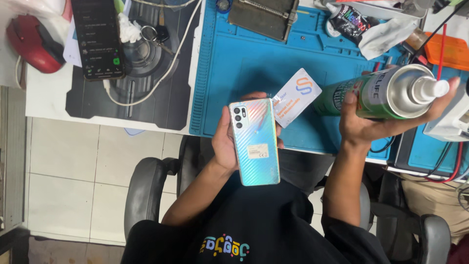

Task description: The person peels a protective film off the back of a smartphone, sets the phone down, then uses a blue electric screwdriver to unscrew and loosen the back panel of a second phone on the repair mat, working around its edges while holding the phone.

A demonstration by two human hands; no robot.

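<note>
The left hand (225, 144) wraps the shiny phone (254, 142) and a white card (296, 96) — right hand (364, 128) grips the spray can (378, 93) — best aim the nozzle carefully

A white worktop (46, 100) carries a blue ribbed silicone repair mat (244, 58) and, to its left, a dark grey printed desk mat (146, 105). Below the worktop's edge lies a floor of large pale square tiles (63, 166) with thin grey joints. A black padded office chair with curved armrests (141, 195) stands over the tiles under even, bright light
</note>
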